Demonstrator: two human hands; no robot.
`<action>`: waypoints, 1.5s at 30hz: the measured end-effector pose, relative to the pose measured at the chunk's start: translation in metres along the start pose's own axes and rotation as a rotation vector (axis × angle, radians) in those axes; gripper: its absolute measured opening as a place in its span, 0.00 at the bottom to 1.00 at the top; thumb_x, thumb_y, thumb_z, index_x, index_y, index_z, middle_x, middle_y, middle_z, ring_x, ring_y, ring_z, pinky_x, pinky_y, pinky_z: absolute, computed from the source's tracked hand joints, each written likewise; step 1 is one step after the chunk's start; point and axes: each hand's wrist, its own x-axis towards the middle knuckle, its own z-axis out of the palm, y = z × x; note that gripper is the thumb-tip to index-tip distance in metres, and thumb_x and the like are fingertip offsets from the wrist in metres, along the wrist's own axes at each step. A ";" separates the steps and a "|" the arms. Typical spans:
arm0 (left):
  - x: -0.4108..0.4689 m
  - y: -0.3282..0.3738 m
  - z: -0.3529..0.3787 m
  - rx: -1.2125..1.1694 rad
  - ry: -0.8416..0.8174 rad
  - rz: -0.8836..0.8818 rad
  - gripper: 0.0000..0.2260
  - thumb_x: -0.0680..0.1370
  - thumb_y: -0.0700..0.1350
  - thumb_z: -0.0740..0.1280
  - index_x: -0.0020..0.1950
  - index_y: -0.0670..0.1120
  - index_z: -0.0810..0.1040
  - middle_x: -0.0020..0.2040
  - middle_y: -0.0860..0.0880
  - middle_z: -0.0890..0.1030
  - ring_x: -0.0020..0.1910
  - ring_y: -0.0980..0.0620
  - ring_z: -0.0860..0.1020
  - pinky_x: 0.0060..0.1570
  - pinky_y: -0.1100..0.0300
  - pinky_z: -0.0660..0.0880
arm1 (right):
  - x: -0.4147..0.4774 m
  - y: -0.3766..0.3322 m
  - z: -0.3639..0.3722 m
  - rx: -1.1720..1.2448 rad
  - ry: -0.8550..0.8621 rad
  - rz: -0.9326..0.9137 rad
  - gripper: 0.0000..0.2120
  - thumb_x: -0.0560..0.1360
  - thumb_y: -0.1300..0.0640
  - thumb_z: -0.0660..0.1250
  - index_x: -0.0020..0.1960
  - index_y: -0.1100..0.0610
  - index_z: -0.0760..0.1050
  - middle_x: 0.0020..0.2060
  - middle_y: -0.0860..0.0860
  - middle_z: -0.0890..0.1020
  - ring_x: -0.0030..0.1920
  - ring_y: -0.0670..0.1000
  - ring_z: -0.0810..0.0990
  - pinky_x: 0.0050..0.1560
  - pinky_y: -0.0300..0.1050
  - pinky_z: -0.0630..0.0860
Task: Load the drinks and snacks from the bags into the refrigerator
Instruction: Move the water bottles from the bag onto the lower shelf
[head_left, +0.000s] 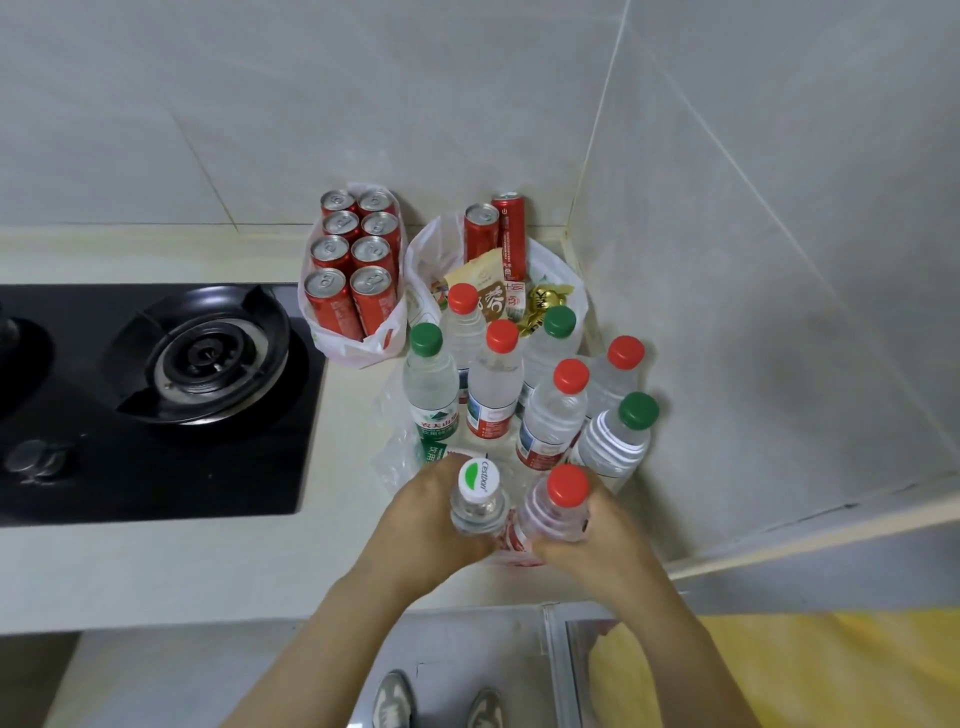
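Observation:
Several water bottles with red and green caps stand in a clear plastic bag (389, 447) in the counter's corner. My left hand (423, 525) grips a white-capped water bottle (478, 499) at the bag's near edge. My right hand (597, 540) grips a red-capped water bottle (558, 504) right beside it. Behind them, a white bag (358, 343) holds several red cans (353, 260). Another white bag (561, 275) holds two red cans (493, 228) and snack packets (493, 296). The refrigerator is out of view.
A black gas hob (156, 395) with a burner (208, 353) lies to the left on the pale counter (182, 566). Tiled walls close the corner behind and to the right. Below the counter edge are cabinet fronts, a yellow surface (805, 670) and my shoes (441, 701).

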 end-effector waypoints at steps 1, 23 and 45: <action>0.001 -0.001 0.001 -0.001 0.001 0.000 0.24 0.64 0.50 0.77 0.57 0.55 0.74 0.52 0.57 0.78 0.50 0.56 0.77 0.49 0.68 0.72 | 0.001 0.002 0.002 -0.011 0.008 -0.007 0.13 0.64 0.48 0.75 0.43 0.43 0.73 0.36 0.39 0.79 0.37 0.41 0.78 0.41 0.37 0.75; -0.016 0.031 -0.058 -0.176 0.102 0.091 0.19 0.61 0.46 0.79 0.48 0.54 0.77 0.42 0.56 0.82 0.42 0.57 0.81 0.42 0.59 0.79 | -0.020 -0.054 -0.047 0.086 0.141 -0.061 0.17 0.59 0.50 0.79 0.46 0.45 0.79 0.40 0.39 0.84 0.42 0.41 0.83 0.48 0.49 0.81; -0.077 0.144 -0.239 -0.786 0.569 0.665 0.18 0.67 0.47 0.76 0.54 0.46 0.81 0.45 0.50 0.85 0.45 0.53 0.83 0.41 0.66 0.77 | -0.076 -0.299 -0.099 0.808 0.466 -0.816 0.16 0.64 0.51 0.76 0.50 0.50 0.78 0.41 0.45 0.86 0.40 0.45 0.85 0.35 0.34 0.77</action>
